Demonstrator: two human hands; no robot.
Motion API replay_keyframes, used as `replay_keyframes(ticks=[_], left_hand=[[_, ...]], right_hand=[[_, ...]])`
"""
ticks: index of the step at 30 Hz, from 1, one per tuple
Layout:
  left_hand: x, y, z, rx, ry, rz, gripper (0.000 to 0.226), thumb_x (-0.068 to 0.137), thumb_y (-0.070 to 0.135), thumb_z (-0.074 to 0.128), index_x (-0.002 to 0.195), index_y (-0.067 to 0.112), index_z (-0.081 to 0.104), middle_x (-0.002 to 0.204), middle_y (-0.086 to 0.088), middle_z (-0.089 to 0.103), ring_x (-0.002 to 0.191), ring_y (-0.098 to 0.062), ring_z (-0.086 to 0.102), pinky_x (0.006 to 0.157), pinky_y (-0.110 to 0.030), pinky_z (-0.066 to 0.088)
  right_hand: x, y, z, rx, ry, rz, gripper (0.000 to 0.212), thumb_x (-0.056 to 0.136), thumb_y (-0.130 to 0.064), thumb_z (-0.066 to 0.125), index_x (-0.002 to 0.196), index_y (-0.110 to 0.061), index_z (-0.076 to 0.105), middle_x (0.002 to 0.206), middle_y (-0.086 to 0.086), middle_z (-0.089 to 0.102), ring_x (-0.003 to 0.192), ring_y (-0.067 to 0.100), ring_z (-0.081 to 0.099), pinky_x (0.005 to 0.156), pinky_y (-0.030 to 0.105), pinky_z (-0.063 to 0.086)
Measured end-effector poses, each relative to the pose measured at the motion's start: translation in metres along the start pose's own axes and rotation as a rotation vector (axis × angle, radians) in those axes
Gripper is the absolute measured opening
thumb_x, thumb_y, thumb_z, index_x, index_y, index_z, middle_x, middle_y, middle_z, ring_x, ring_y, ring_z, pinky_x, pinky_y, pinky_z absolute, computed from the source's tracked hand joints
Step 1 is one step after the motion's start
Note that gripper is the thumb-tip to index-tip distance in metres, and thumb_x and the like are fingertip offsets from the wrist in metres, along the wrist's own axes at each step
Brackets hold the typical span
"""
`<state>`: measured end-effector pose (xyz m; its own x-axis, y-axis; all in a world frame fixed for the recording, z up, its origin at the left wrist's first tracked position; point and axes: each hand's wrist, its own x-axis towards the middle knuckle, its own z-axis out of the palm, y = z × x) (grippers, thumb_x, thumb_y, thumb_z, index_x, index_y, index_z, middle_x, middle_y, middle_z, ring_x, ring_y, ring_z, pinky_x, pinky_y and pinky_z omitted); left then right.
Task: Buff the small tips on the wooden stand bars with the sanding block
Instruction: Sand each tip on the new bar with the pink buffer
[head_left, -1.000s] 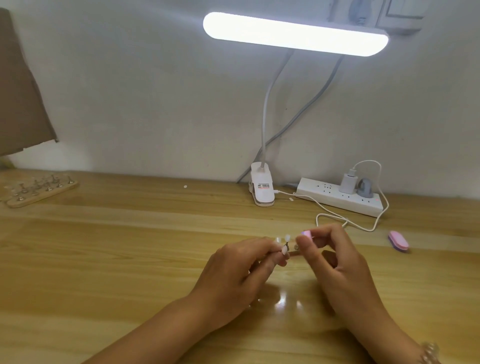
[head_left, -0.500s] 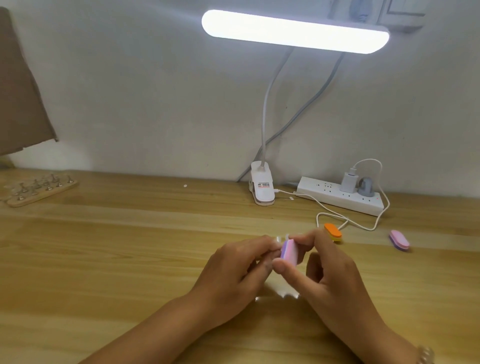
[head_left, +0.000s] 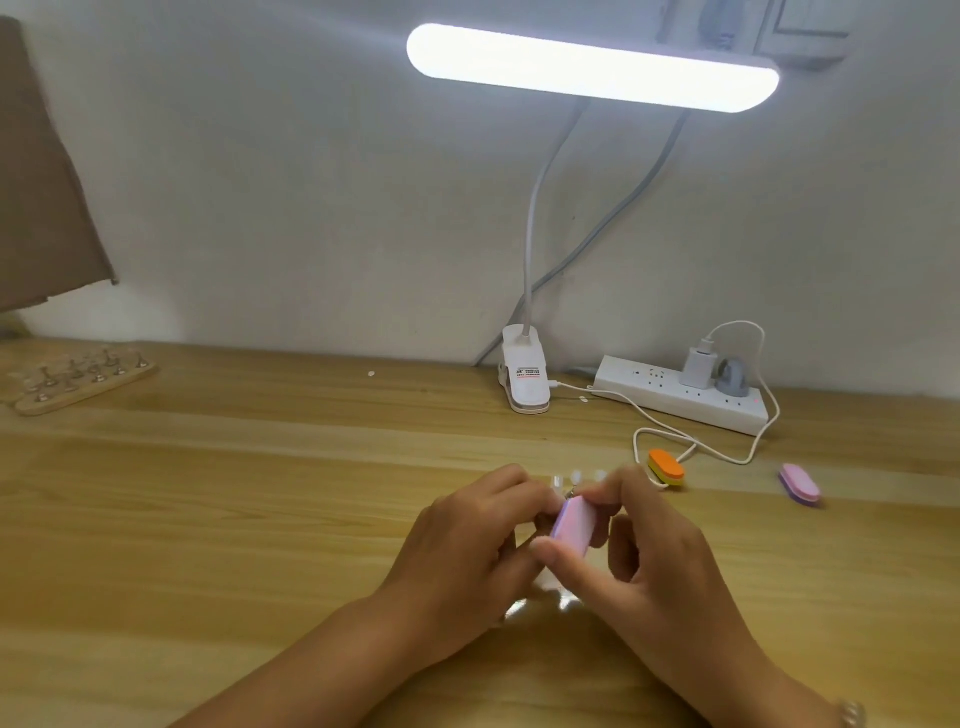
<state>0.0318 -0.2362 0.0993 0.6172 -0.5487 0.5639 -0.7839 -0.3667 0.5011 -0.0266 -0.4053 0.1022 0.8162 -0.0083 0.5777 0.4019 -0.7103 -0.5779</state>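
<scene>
Buffing step under way. Left hand (head_left: 467, 540) pinches a small tip (head_left: 557, 481) over the bench (head_left: 208, 519); right hand (head_left: 649, 561) pinches the sanding block (head_left: 574, 525) against it. Next move probably requires short, light strokes.

In the lower centre of the frame two hands meet over the table (head_left: 208, 519) — the left hand (head_left: 467, 551) to the left, the right hand (head_left: 649, 561) to the right, with the sanding block (head_left: 574, 525) pinched between the right thumb and fingers. A row of small tips (head_left: 576, 475) shows just above, between both sets of fingertips. Right of the hands lie a second block (head_left: 666, 466) and, further right, a third block (head_left: 800, 483). Behind them, against the wall, sit the lamp clip (head_left: 524, 382) and, to its right, a power strip (head_left: 675, 400). The lamp bar (head_left: 592, 67) hangs at upper centre. A wooden stand (head_left: 78, 382) lies far left.
</scene>
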Motion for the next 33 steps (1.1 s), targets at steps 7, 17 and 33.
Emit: replay_keyframes(ticks=[7,17,33], left_hand=[[0.0,0.0,0.0,0.018,0.011,0.01,0.025,0.093,0.045,0.05,0.098,0.03,0.068,0.089,0.024,0.05,0.062,-0.003,0.049,0.057,-0.025,0.043],[0.004,-0.007,0.0,-0.174,0.21,-0.128,0.016,0.096,0.034,0.056,0.099,0.026,0.069,0.086,0.016,0.071,0.069,-0.006,0.067,0.06,-0.029,0.052],[0.004,-0.009,0.0,-0.126,0.31,-0.198,0.007,0.095,0.027,0.065,0.09,0.031,0.067,0.086,0.02,0.072,0.073,-0.006,0.068,0.06,-0.03,0.053]], right_hand=[[-0.001,0.0,0.0,-0.034,0.01,0.004,0.048,0.073,-0.072,0.061,0.09,-0.028,0.05,0.074,-0.013,0.054,0.053,0.012,0.045,0.049,0.017,0.034],[0.0,-0.004,-0.001,-0.062,-0.001,0.003,0.041,0.076,-0.071,0.062,0.09,-0.034,0.05,0.085,-0.027,0.058,0.051,0.01,0.047,0.05,0.013,0.032],[0.0,-0.005,-0.006,-0.079,0.037,0.051,0.043,0.074,-0.071,0.059,0.089,-0.032,0.052,0.079,-0.029,0.057,0.051,0.008,0.049,0.047,0.014,0.031]])
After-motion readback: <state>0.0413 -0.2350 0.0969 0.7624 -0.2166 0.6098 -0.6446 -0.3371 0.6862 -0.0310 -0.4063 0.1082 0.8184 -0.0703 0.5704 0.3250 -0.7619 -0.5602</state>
